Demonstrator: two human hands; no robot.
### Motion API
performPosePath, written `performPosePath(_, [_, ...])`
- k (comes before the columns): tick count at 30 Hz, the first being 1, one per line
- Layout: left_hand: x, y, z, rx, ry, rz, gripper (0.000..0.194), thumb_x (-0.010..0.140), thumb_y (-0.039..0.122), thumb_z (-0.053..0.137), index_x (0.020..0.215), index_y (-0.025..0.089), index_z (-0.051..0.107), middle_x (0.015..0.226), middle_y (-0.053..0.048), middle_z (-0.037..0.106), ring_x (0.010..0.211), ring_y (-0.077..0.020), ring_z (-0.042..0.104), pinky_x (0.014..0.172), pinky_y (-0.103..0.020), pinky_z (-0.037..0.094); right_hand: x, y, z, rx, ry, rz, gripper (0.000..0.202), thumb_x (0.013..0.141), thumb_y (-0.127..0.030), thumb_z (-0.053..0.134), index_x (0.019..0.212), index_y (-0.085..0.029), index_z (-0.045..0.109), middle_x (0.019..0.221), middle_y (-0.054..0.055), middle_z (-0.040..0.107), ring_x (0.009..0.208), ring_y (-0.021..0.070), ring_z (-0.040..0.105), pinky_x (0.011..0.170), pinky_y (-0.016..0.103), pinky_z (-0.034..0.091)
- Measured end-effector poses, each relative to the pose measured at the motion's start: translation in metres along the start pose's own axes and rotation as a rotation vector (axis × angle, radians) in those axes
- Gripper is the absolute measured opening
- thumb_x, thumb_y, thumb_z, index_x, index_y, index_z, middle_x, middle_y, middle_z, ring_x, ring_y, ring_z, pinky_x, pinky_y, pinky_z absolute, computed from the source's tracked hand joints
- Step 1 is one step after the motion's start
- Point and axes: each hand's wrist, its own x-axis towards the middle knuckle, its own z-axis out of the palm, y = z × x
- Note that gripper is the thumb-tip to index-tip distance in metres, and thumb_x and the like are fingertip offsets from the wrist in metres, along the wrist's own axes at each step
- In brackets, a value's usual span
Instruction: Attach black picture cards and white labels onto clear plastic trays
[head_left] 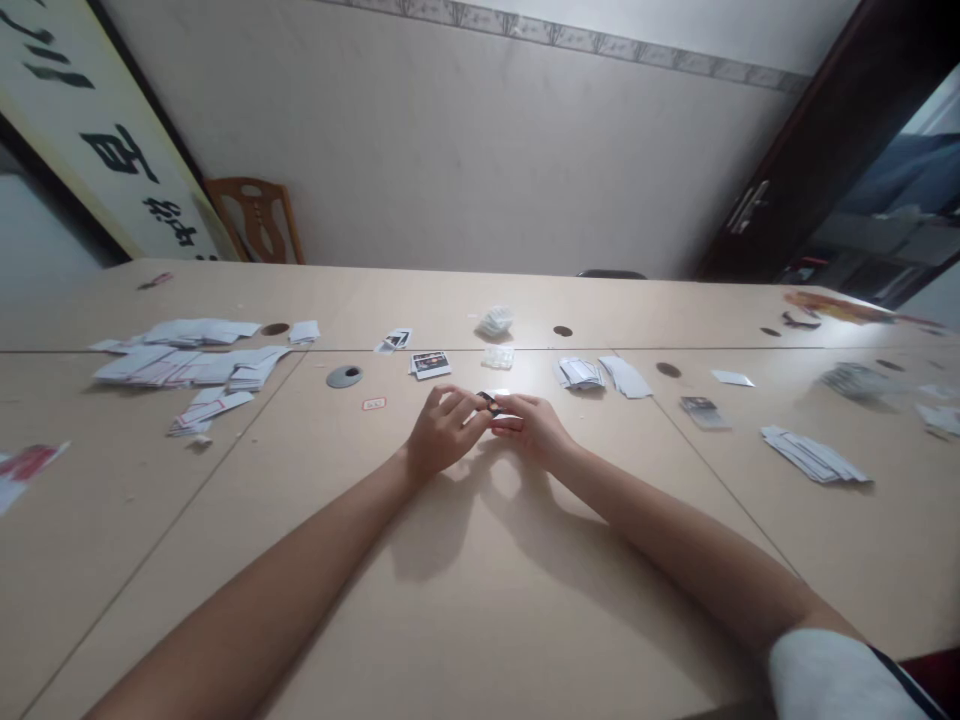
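My left hand (447,428) and my right hand (531,428) meet over the middle of the pale wooden table (480,600). Between their fingertips is a small dark card (490,403) with a lighter orange patch; both hands pinch it, and the fingers cover part of it. Just beyond lies a clear plastic piece (498,357), with a pile of clear plastic packets (496,321) behind it. A stack of dark printed cards with white borders (430,365) lies beyond my left hand, near a few more cards (394,341).
White paper slips (187,366) are spread at the left. Folded white papers (581,374) and a slip stack (814,455) lie to the right, near a clear-wrapped card stack (703,412). A grey cable-hole cover (344,377) and a red-edged label (374,404) are left of my hands.
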Motion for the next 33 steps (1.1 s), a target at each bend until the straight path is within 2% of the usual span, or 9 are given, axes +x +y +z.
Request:
performPosePath(4, [0.001,0.000,0.003,-0.048,0.029,0.011,0.011,0.089,0.014,0.059,0.098,0.020,0.058,0.087,-0.003,0.070,0.085,-0.0170,0.065,0.083,-0.034,0.043,-0.001,0.001,0.001,-0.036,0.054,-0.046,0.024,0.061,-0.029,0.081,0.076,-0.015,0.069,0.077,0.004,0.069,0.071,0.0175,0.068,0.068,0.028,0.052])
performPosePath(9, [-0.003,0.000,0.009,-0.121,-0.030,-0.055,0.024,0.090,0.026,0.063,0.110,0.021,0.052,0.097,-0.005,0.069,0.092,-0.0205,0.065,0.089,-0.038,0.043,0.007,0.003,-0.002,0.007,0.171,-0.150,0.025,0.063,-0.032,0.079,0.075,-0.016,0.065,0.077,0.003,0.067,0.073,0.0166,0.066,0.072,0.031,0.054])
performPosePath(13, [-0.008,-0.002,0.015,-0.234,-0.221,-0.322,0.042,0.086,0.036,0.067,0.119,0.019,0.047,0.112,-0.011,0.064,0.106,-0.0273,0.060,0.089,-0.042,0.044,0.021,-0.002,-0.018,-0.017,0.378,-0.347,0.027,0.068,-0.036,0.074,0.080,-0.020,0.057,0.084,0.001,0.067,0.075,0.0166,0.068,0.065,0.028,0.054])
performPosePath(16, [-0.011,-0.004,0.017,-0.309,-0.410,-0.520,0.051,0.084,0.034,0.064,0.128,0.020,0.043,0.128,-0.015,0.056,0.123,-0.0319,0.052,0.097,-0.048,0.042,0.029,-0.001,-0.029,-0.058,0.428,-0.433,0.029,0.069,-0.037,0.073,0.082,-0.021,0.052,0.083,0.000,0.066,0.073,0.0169,0.069,0.062,0.027,0.052])
performPosePath(22, [-0.013,-0.008,0.019,-0.432,-0.592,-0.615,0.076,0.085,0.041,0.060,0.150,0.020,0.025,0.152,-0.016,0.037,0.143,-0.0325,0.031,0.114,-0.052,0.029,0.031,0.009,-0.033,-0.201,0.432,-0.410,0.023,0.069,-0.033,0.068,0.082,-0.021,0.054,0.068,-0.003,0.064,0.061,0.0151,0.064,0.054,0.024,0.046])
performPosePath(24, [-0.014,-0.009,0.020,-0.440,-0.662,-0.594,0.073,0.089,0.044,0.055,0.152,0.024,0.023,0.155,-0.014,0.034,0.146,-0.0328,0.026,0.116,-0.054,0.025,0.030,0.010,-0.032,-0.248,0.408,-0.428,0.020,0.069,-0.032,0.067,0.082,-0.021,0.056,0.066,-0.004,0.063,0.058,0.0138,0.061,0.052,0.024,0.045])
performPosePath(27, [-0.015,-0.011,0.022,-0.431,-0.766,-0.526,0.055,0.095,0.052,0.044,0.147,0.035,0.037,0.156,-0.010,0.034,0.147,-0.0333,0.023,0.115,-0.060,0.020,0.030,0.011,-0.031,-0.277,0.371,-0.459,0.019,0.071,-0.033,0.065,0.083,-0.021,0.057,0.068,-0.003,0.063,0.056,0.0125,0.058,0.051,0.024,0.045])
performPosePath(29, [-0.015,-0.012,0.023,-0.419,-0.782,-0.502,0.048,0.095,0.055,0.043,0.138,0.036,0.049,0.152,-0.010,0.039,0.144,-0.0330,0.030,0.114,-0.061,0.021,0.030,0.012,-0.030,-0.273,0.367,-0.467,0.020,0.071,-0.033,0.064,0.084,-0.021,0.056,0.071,-0.003,0.063,0.056,0.0124,0.058,0.051,0.023,0.045])
performPosePath(33, [-0.013,-0.013,0.021,-0.434,-0.703,-0.527,0.039,0.091,0.051,0.053,0.122,0.029,0.061,0.131,-0.011,0.054,0.123,-0.0296,0.050,0.109,-0.053,0.034,0.031,0.013,-0.031,-0.244,0.357,-0.450,0.023,0.070,-0.031,0.063,0.089,-0.022,0.053,0.078,-0.002,0.063,0.061,0.0142,0.061,0.046,0.021,0.042])
